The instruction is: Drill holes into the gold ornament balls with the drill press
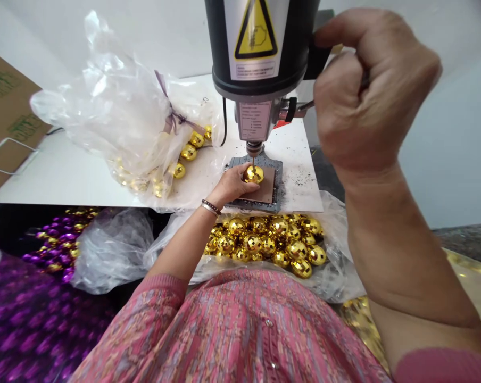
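Note:
My left hand (230,184) presses a gold mirrored ball (253,174) down on a brown pad (265,186), which lies on the grey base of a bench drill (256,53). The thin drill bit (253,160) stands right at the top of the ball. My right hand (374,96) is raised in a fist around the drill's metal feed lever (306,105). The lever's end is hidden inside my fingers.
Behind the drill, a clear plastic bag (144,111) holds gold balls. More gold balls (264,242) lie on plastic below the bench edge, with purple balls (57,244) to the left. A cardboard box (9,111) stands at far left.

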A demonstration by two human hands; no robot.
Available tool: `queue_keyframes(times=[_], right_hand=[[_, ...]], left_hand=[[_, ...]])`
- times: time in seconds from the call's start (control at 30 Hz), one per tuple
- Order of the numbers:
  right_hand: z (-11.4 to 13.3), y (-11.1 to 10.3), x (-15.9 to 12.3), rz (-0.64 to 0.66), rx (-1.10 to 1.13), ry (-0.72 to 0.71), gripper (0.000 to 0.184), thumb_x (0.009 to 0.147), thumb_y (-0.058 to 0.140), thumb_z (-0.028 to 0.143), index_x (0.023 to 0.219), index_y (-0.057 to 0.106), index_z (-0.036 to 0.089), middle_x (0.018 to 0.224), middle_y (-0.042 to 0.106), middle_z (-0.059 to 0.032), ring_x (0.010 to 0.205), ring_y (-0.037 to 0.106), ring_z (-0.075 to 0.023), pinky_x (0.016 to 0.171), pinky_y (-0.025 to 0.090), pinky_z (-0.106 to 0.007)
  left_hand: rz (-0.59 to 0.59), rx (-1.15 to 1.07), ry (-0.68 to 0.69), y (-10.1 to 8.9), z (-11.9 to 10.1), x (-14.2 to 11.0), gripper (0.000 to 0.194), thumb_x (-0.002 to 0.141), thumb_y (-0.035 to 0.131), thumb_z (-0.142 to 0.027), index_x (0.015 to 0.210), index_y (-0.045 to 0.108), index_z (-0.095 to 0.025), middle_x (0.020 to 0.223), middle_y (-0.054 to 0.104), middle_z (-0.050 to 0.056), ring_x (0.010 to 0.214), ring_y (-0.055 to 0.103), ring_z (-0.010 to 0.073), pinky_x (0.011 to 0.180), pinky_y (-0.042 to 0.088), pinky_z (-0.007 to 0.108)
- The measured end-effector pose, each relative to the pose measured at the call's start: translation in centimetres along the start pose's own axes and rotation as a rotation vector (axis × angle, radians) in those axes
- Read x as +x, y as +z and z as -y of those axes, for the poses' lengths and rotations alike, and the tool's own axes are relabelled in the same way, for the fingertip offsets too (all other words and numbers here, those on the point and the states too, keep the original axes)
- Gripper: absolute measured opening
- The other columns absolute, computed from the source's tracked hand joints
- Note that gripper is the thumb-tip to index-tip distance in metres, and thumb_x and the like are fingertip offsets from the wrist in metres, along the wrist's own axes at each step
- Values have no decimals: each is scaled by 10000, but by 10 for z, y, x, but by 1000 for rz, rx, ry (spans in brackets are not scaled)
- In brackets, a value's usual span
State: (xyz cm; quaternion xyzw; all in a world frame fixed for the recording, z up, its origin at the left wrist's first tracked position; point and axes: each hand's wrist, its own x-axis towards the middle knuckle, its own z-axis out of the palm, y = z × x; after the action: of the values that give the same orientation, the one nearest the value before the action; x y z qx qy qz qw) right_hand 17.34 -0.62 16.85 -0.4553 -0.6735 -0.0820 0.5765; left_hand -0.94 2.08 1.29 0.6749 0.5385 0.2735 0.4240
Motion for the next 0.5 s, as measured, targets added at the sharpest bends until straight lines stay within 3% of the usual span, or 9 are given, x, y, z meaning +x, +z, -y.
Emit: queue_keyframes(times=[0.1,0.23,0.37,0.5], right_hand=[[2,-7,-24,54,-76,-64,511,828,431,195,1252,706,125,1105,731,-51,862,672,-160,840,511,-301],[-9,-6,-46,113,-214,-75,539,854,426,249,1352,629,282,1197,700,-37,934,670,-223,904,501,-394],[-19,5,-61,34,-244,-75,546,873,393,282,1383,584,323,1234,682,-40,888,634,-222,915,460,-414],[-25,14,-70,-71,-297,-159,524,894,354,254,1345,621,277,1086,709,-60,750,558,-180,827,444,-381]], left_hand=[[1,-19,5,1,0,0,689,627,838,-191,1296,686,-123,1100,751,71,986,663,214,962,513,331],[9,-41,32,1,0,-2,631,630,829,-190,1246,710,-125,1041,756,64,937,658,201,934,517,322],[37,-59,24,0,1,-3,666,640,820,-214,1285,684,-120,1015,752,44,897,651,184,899,517,301],[68,-98,-3,1,5,-1,689,647,810,-238,1313,663,-139,1008,740,13,883,642,171,866,512,277]])
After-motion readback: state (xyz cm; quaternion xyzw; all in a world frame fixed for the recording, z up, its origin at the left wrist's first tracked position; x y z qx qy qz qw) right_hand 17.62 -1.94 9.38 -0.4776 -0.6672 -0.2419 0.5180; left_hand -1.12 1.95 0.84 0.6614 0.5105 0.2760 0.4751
